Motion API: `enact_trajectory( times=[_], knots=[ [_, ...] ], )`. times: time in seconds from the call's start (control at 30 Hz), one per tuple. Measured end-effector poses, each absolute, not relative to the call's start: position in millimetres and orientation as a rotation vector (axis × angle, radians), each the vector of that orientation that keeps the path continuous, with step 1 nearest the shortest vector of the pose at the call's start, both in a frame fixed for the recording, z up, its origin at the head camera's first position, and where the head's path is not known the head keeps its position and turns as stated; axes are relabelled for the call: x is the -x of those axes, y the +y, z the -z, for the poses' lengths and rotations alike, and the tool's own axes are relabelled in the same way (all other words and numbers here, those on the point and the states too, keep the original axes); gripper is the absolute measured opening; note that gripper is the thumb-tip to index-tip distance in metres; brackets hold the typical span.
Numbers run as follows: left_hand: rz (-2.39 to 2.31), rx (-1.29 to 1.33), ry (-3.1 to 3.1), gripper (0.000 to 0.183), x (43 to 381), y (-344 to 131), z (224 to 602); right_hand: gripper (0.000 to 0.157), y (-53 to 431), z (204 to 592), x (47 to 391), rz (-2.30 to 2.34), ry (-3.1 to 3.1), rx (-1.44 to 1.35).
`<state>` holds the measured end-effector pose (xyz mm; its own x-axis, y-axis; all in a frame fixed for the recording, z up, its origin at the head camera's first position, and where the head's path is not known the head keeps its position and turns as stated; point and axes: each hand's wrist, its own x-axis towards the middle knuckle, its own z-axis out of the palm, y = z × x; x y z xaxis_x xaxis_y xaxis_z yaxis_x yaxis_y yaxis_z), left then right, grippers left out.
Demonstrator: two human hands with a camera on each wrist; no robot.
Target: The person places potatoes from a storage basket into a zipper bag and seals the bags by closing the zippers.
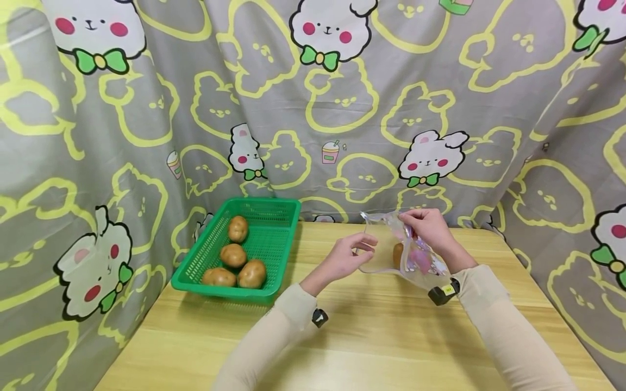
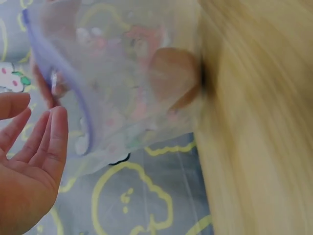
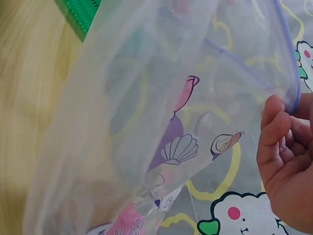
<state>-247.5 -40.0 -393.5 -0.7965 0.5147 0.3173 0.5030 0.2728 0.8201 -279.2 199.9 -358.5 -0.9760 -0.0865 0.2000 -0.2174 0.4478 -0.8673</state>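
A clear zip bag [image 1: 424, 259] with pink and purple printing stands above the table on the right, its mouth facing left. My right hand [image 1: 430, 231] pinches the top edge of the mouth between thumb and fingers; the right wrist view shows this hand [image 3: 286, 152] on the purple zip strip. Inside the bag, near its bottom, lies a brown potato [image 2: 172, 77]. At the mouth, my left hand [image 1: 348, 255] holds nothing, its fingers extended and spread. In the left wrist view, this hand [image 2: 36, 166] is beside the bag's rim; contact is unclear.
To the left on the wooden table [image 1: 342, 347], a green plastic basket [image 1: 281, 233] holds several potatoes [image 1: 233, 255]. Patterned grey curtains [image 1: 342, 108] hang behind the table and along both sides.
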Motion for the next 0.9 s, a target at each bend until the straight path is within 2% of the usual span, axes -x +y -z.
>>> enact_trajectory(
  times=[0.27, 0.5, 0.9],
  knots=[
    [-1.676, -1.030, 2.475, 0.030, 249, -70, 373, 0.037, 200, 359, 280, -1.568, -2.571, -0.283],
    [-1.699, -0.941, 2.531, 0.038, 248, -106, 363, 0.039, 201, 360, 281, -1.583, -2.577, -0.268],
    [-1.678, -0.790, 2.690, 0.035, 248, -166, 354, 0.041, 199, 364, 284, -1.621, -2.558, -0.288]
  ],
)
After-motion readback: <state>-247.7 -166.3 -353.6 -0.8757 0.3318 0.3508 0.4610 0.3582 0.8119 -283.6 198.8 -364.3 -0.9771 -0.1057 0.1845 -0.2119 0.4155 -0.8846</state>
